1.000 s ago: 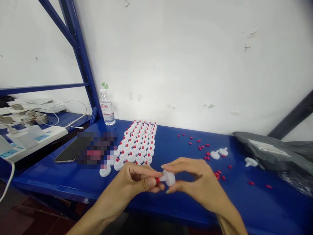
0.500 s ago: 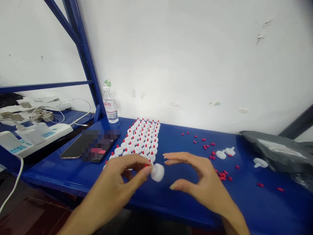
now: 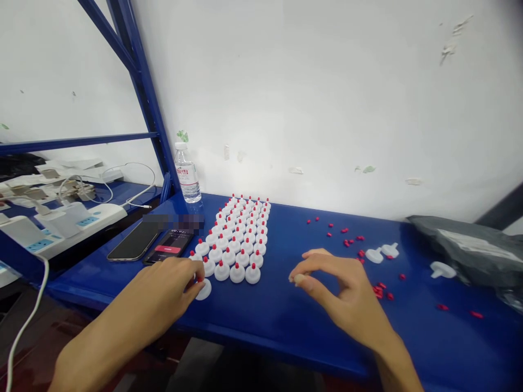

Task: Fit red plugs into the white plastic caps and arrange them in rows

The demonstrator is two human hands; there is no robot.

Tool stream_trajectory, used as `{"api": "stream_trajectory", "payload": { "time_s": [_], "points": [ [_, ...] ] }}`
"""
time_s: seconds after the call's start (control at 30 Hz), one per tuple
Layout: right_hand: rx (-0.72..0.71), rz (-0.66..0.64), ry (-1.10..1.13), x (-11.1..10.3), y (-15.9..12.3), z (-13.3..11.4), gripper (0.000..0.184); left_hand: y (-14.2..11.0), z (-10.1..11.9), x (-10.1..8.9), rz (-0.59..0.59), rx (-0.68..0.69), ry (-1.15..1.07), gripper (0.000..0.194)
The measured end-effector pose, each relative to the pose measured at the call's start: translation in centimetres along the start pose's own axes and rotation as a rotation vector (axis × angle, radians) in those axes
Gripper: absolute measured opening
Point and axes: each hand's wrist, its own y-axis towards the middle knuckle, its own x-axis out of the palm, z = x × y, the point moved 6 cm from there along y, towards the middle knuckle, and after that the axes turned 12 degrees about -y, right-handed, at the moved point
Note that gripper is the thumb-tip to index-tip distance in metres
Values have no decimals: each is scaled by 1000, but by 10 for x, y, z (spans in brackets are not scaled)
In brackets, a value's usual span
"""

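Observation:
My left hand (image 3: 169,286) is closed over the top of a white nozzle cap (image 3: 204,290), which is at the near left end of the rows. The fingers hide its tip. Beside it, several white nozzle caps (image 3: 237,272) stand upright in close rows, each with a small red tip cover pointing up. Right of these rows, my right hand (image 3: 343,291) hovers over the blue table, its thumb and forefinger tips pressed together with nothing visible between them. Loose red tip covers (image 3: 378,292) lie scattered beyond that hand, near white nozzle caps (image 3: 374,256) lying without red covers.
Two phones (image 3: 134,242) lie left of the rows, with a water bottle (image 3: 188,174) behind them near the wall. A dark plastic bag (image 3: 461,245) rests at the right. Power strips (image 3: 81,223) with plugs and cables are at far left, past a blue frame post (image 3: 143,92).
My left hand has moved left and down with the white nozzle cap, from in front of the rows to their near left end. My right hand's thumb and forefinger have closed together.

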Motion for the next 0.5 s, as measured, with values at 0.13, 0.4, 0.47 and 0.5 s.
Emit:
{"api": "stream_trajectory", "payload": {
  "time_s": [0.13,0.4,0.47,0.5],
  "points": [
    [30,-21,3,1,0,1,12,2,-8,5,50,-28,32,27],
    [30,14,39,-4,2,3,22,20,-1,-51,401,-35,-106,40],
    [36,23,47,-6,2,3,25,53,1,-65,390,46,-168,42],
    [42,23,48,-7,2,4,26,73,-1,-69,357,67,-215,43]
  ]
}}
